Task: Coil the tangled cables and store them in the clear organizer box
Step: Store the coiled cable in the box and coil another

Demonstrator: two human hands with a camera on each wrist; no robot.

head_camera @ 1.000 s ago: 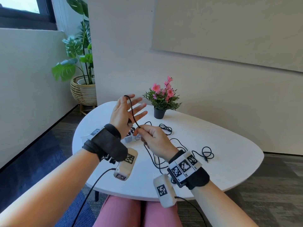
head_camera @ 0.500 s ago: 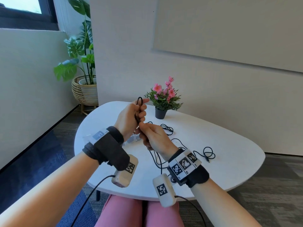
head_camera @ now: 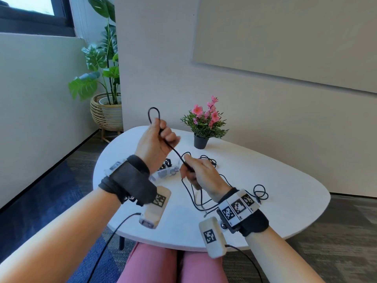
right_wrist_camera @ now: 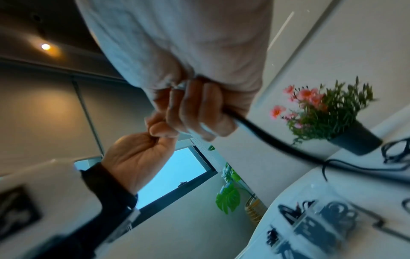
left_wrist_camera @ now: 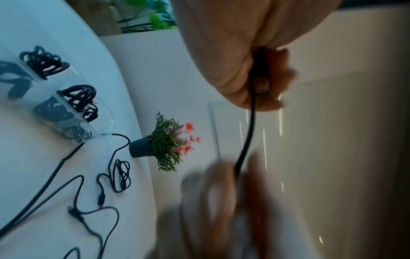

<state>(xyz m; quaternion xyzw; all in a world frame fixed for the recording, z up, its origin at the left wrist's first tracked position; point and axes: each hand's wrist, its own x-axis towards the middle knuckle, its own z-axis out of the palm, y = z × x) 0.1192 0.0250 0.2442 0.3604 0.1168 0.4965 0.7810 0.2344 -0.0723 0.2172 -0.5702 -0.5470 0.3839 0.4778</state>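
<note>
Thin black cable (head_camera: 175, 152) runs taut between left hand (head_camera: 156, 140) and right hand (head_camera: 201, 173), both fists gripping it. Clear plastic organizer box (left_wrist_camera: 66, 112) holds black coiled cables (left_wrist_camera: 78, 98) in its compartments.

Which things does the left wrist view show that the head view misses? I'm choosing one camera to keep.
Only the left wrist view shows the USB plug tucked in the left hand, and the coiled cables inside the organizer box. Only the head view shows the loop standing above the left hand, the right hand clearly pinching the cable, and the whole table. Both show the flower pot and the loose cables lying on the table.
</note>
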